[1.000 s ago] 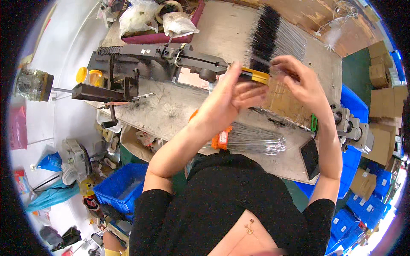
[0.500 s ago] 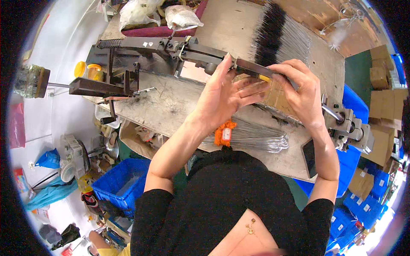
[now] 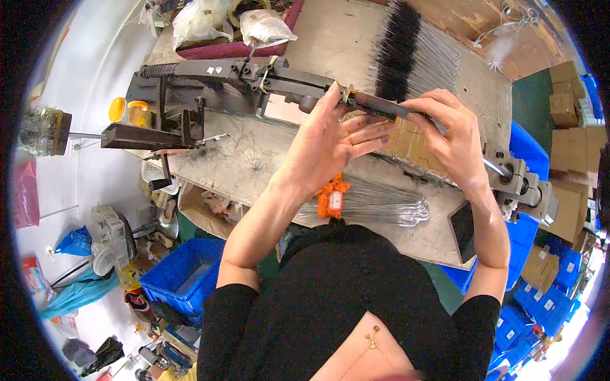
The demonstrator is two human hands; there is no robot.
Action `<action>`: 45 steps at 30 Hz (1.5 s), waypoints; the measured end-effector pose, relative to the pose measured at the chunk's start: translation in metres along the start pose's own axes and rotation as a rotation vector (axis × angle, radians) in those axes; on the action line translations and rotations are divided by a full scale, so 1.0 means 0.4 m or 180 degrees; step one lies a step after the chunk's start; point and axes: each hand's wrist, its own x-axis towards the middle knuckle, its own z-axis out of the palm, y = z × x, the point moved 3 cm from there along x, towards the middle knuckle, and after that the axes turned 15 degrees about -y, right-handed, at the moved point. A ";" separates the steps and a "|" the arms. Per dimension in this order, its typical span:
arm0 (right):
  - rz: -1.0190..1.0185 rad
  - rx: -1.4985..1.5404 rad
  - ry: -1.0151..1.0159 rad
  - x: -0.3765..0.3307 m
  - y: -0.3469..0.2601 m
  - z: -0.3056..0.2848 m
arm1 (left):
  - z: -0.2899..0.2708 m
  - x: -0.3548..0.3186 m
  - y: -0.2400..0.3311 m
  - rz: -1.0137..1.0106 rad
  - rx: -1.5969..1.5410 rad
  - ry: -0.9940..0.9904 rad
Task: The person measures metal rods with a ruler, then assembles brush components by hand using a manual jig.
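A long dark machine arm (image 3: pixel 295 82) runs across the workbench (image 3: pixel 235 152), with a dark flat bar (image 3: pixel 381 105) at its right end. My right hand (image 3: pixel 445 130) is closed round the free end of that bar, thumb against fingers. Beside the bar's other end is my left hand (image 3: pixel 324 143), open, its thumb raised and its fingers stretched out below the bar. Whether those fingers touch the bar is hard to tell. Nearer to me lies a bundle of looped metal wires (image 3: pixel 387 203), tied with an orange band (image 3: pixel 332 198).
Rows of black-bristled wire brushes (image 3: pixel 397 54) lie at the back. White plastic bags (image 3: pixel 267 28) sit in a maroon tray at the far left. A metal shaft with clamp blocks (image 3: pixel 521 184) stands at the right, near a dark flat object (image 3: pixel 462 232). Blue crate (image 3: pixel 181 276) below left.
The view has shifted slightly. My right hand has moved a little to the right along the bar, and a yellow strip by its fingertips is now out of sight. My left hand stays open.
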 end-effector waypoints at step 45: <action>0.2366 0.1514 0.0885 -0.488 0.141 0.235 | -0.482 -0.835 0.341 0.2221 0.4400 0.5400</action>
